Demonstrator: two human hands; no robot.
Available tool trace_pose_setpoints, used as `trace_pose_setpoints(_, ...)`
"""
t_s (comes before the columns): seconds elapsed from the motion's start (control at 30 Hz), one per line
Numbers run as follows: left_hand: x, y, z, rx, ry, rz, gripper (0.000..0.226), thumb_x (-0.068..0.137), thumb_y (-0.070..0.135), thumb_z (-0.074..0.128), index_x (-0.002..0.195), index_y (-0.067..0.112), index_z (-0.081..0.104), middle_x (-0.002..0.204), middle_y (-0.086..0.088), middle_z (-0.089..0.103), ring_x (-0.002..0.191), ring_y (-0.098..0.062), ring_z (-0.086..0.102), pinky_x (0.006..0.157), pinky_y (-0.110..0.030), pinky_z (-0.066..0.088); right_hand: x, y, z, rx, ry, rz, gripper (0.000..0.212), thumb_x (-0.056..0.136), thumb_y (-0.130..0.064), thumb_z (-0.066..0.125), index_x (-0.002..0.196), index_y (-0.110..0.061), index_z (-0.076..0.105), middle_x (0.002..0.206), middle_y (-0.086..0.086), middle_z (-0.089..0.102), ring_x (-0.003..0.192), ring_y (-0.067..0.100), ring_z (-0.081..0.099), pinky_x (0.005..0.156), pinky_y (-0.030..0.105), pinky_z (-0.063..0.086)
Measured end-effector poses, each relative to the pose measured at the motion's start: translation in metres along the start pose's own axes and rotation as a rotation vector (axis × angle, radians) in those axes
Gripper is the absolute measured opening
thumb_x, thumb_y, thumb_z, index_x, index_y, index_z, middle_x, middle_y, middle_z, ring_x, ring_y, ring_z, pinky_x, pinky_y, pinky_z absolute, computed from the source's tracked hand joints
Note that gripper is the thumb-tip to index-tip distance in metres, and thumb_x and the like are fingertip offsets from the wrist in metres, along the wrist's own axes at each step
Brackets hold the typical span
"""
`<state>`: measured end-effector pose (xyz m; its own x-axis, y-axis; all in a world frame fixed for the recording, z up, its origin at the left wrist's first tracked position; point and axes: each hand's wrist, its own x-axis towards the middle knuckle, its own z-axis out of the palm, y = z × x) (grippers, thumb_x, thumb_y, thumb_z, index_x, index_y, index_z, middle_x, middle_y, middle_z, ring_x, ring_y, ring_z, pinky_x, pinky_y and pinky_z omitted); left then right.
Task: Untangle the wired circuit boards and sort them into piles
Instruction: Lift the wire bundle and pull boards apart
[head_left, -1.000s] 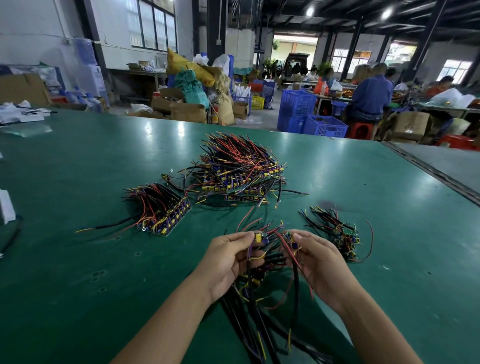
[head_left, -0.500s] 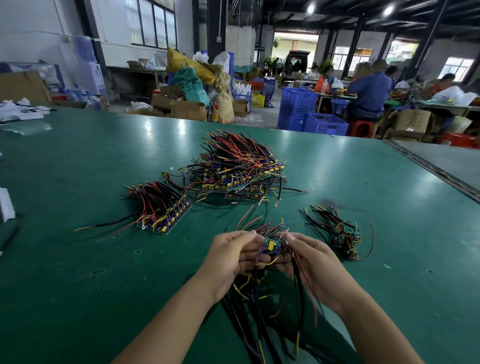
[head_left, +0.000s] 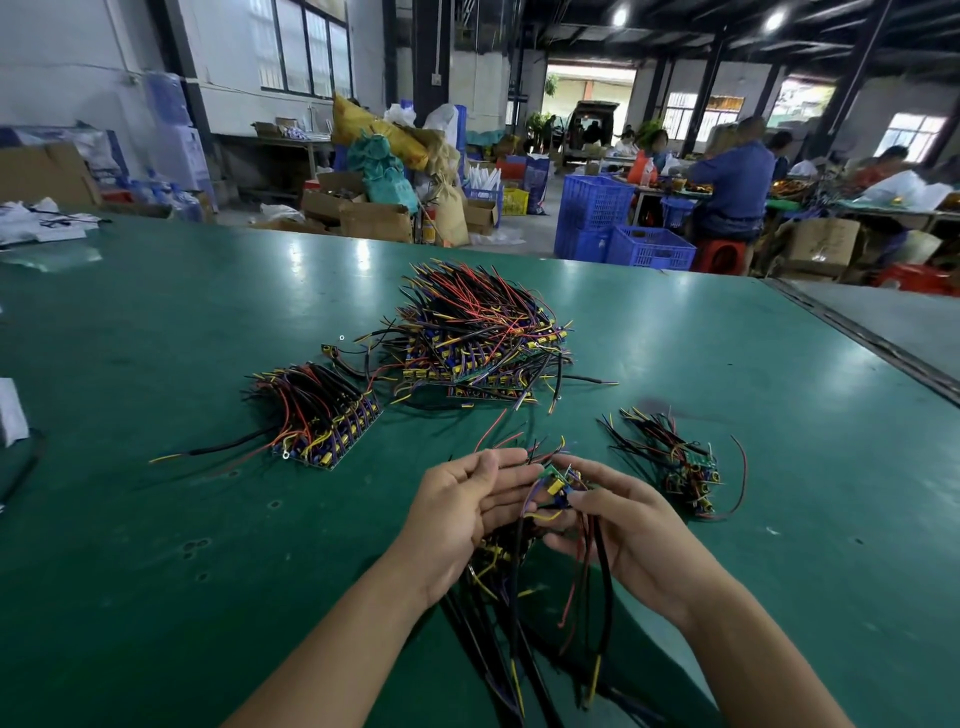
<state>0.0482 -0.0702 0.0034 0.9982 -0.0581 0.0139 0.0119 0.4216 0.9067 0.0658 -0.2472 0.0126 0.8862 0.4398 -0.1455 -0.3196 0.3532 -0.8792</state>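
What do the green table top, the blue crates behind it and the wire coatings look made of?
Table top: smooth green mat, likely rubber or vinyl; soft lamp glare and small dents show. Blue crates: moulded plastic, judging by lattice walls. Wires: flexible plastic insulation, probably; they curve and droop freely.

I see a green table filling the lower frame, a white wall with windows upper left, ceiling lamps upper right, and blue crates on the grey floor centre right.
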Motion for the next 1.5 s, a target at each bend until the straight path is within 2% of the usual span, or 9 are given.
trace_pose_setpoints(0.17,0.001,-0.007,-0.003,0.014,-0.026,0.059,0.030,0.086,0.023,0.056,0.106,0.005,0.067,0.105,-0.010,0.074,0.100,-0.022,0.070,0.076,-0.021,0.055,0.002,0.007,0.003,0.047,0.040,-0.041,0.035,0.080,-0.003,0.058,0.115,-0.004,0.066,0.099,0.022,0.071,0.080,0.027,0.072,0.068,0.036,0.060)
trace_pose_setpoints(0.3,0.003,-0.011,-0.006,0.154,-0.049,0.154,0.030,0.086,-0.007,0.061,0.105,0.014,0.072,0.110,-0.004,0.073,0.107,-0.016,0.067,0.085,-0.022,0.053,0.004,0.009,0.007,0.083,0.059,-0.087,0.034,0.084,-0.003,0.055,0.116,-0.009,0.065,0.101,0.019,0.071,0.079,0.023,0.071,0.077,0.034,0.059)
trace_pose_setpoints(0.43,0.002,-0.015,-0.002,0.218,0.008,0.258,0.030,0.076,-0.012,0.071,0.081,0.018,0.076,0.092,-0.007,0.076,0.089,-0.018,0.072,0.076,-0.021,0.054,0.002,0.016,0.018,0.045,0.052,-0.109,0.035,0.085,-0.015,0.060,0.119,-0.014,0.062,0.097,0.010,0.071,0.081,0.017,0.069,0.069,0.029,0.058)
trace_pose_setpoints(0.7,-0.001,-0.026,0.013,0.567,0.185,0.373,0.037,0.069,0.046,0.077,0.079,0.020,0.053,0.070,0.012,0.055,0.067,-0.007,0.053,0.066,-0.024,0.046,0.007,0.024,0.027,0.098,0.177,-0.272,0.026,0.091,0.001,0.057,0.113,-0.012,0.055,0.082,0.009,0.069,0.068,0.017,0.065,0.061,0.026,0.057)
trace_pose_setpoints(0.87,-0.011,-0.023,0.018,0.769,-0.037,0.330,0.054,0.068,0.057,0.069,0.111,0.034,0.046,0.111,0.014,0.056,0.101,-0.008,0.058,0.089,-0.032,0.049,0.008,0.020,0.027,0.244,0.206,-0.386,0.021,0.093,-0.006,0.055,0.109,-0.017,0.049,0.074,0.008,0.063,0.058,0.015,0.057,0.057,0.032,0.056)
trace_pose_setpoints(1.0,-0.015,-0.022,0.022,0.856,-0.146,0.336,0.061,0.068,0.044,0.078,0.118,0.037,0.044,0.114,0.018,0.056,0.096,-0.001,0.059,0.085,-0.023,0.047,0.009,0.015,0.022,0.278,0.269,-0.458,0.021,0.091,-0.013,0.057,0.108,-0.020,0.047,0.077,0.002,0.064,0.055,0.012,0.052,0.057,0.029,0.052)
trace_pose_setpoints(1.2,-0.012,-0.015,0.028,0.146,-0.167,-0.118,0.003,0.097,0.010,0.050,0.100,0.011,0.049,0.084,-0.012,0.061,0.052,-0.027,0.059,0.044,-0.032,0.051,0.015,0.007,0.015,0.579,0.268,-0.346,0.026,0.091,-0.019,0.055,0.111,-0.013,0.041,0.067,-0.001,0.052,0.058,0.008,0.039,0.062,0.019,0.037)
trace_pose_setpoints(1.33,-0.009,-0.013,0.023,-0.057,-0.215,-0.147,0.039,0.081,-0.022,0.026,0.099,0.000,0.053,0.085,-0.016,0.070,0.057,-0.023,0.066,0.053,-0.033,0.056,0.017,0.000,0.011,0.897,0.182,-0.207,0.018,0.082,-0.023,0.053,0.085,-0.006,0.050,0.055,-0.004,0.044,0.049,0.003,0.039,0.053,0.011,0.041)
trace_pose_setpoints(1.5,-0.011,-0.027,0.023,0.418,-0.192,0.210,0.034,0.078,-0.012,0.057,0.104,0.010,0.055,0.085,0.001,0.072,0.075,-0.012,0.068,0.071,-0.025,0.054,0.017,0.000,0.011,0.971,0.194,-0.207,0.014,0.079,-0.019,0.054,0.083,-0.007,0.050,0.062,0.000,0.047,0.044,0.004,0.045,0.049,0.011,0.043)
